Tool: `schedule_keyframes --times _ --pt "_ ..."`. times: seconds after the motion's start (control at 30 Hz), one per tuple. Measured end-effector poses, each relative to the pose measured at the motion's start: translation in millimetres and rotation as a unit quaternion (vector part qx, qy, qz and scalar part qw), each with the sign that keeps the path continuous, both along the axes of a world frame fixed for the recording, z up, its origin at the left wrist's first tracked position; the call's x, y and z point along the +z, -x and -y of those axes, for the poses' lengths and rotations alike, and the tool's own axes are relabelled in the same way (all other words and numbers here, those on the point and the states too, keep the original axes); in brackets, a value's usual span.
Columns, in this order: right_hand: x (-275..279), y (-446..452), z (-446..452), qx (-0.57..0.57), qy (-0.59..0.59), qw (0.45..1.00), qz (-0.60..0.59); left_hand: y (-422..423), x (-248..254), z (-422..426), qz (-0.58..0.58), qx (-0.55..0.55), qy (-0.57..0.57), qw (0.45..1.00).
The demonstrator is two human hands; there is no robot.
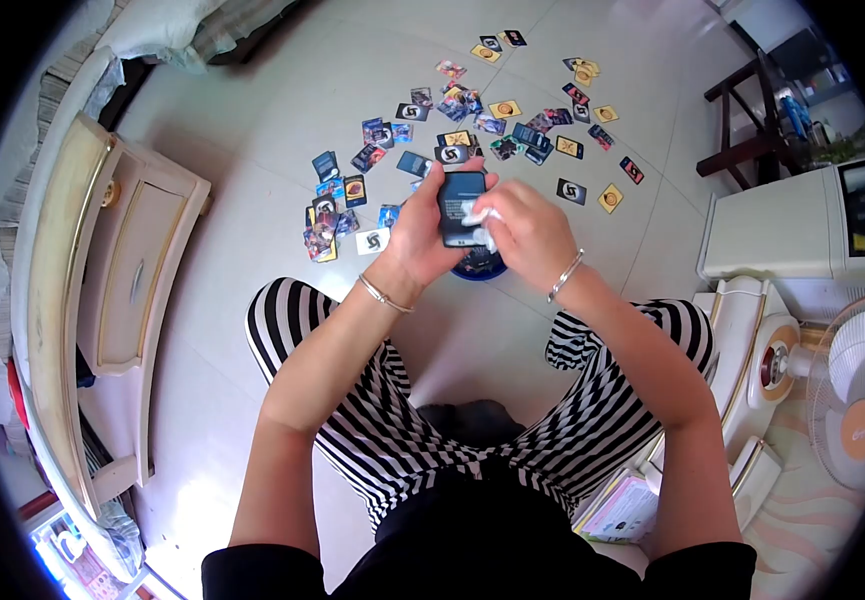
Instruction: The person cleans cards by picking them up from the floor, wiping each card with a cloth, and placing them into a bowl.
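My left hand is closed around a dark card with small pale lettering, its face turned up toward me. Pinched in my right hand is a crumpled white tissue, which lies against the card's face. Under both hands, a round blue container shows only its near rim, with something dark inside. Beyond the hands, many picture cards are scattered over the floor, some overlapping. A white card with a black swirl lies just left of my left wrist.
Pale floor tiles surround the cards. A cream cabinet stands at left. On the right are a dark wooden stool, a white boxy appliance and a fan. Papers sit beside my right leg.
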State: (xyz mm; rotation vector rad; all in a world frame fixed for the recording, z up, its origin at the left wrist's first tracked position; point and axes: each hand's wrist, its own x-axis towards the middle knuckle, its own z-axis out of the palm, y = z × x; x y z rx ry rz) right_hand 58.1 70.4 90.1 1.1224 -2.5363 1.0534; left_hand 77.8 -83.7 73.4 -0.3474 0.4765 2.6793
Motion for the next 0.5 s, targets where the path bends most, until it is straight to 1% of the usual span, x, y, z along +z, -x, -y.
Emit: schedule_keyframes --times 0.07,0.17,0.2,0.27,0.37,0.4,0.47,0.5 --pt "2 12 0 -0.033 -0.031 0.999 -0.013 0 4 -2 -0.007 0.000 0.007 1.000" --pt "-5 8 3 -0.008 -0.039 0.999 -0.032 2 3 2 -0.007 0.007 0.010 1.000" --pt "-6 3 4 -0.006 -0.038 0.999 -0.030 2 2 3 -0.008 0.025 0.002 1.000" --pt "-6 -12 3 0.023 -0.026 0.999 0.030 1 2 3 -0.002 0.049 -0.006 0.999" --pt "-6 -14 1 0.027 0.004 0.999 0.032 -2 3 -1 0.005 0.049 -0.005 0.999" --pt "-6 -13 0 0.026 0.003 0.999 0.035 -3 0 -2 0.009 0.047 -0.006 0.999" --pt "-1 1 0 -0.015 -0.023 1.000 -0.016 0 -4 0 0.005 -0.006 -0.014 1.000" --pt "3 7 -1 -0.017 -0.022 0.999 -0.019 -1 -2 -1 0.003 -0.008 -0.013 1.000"
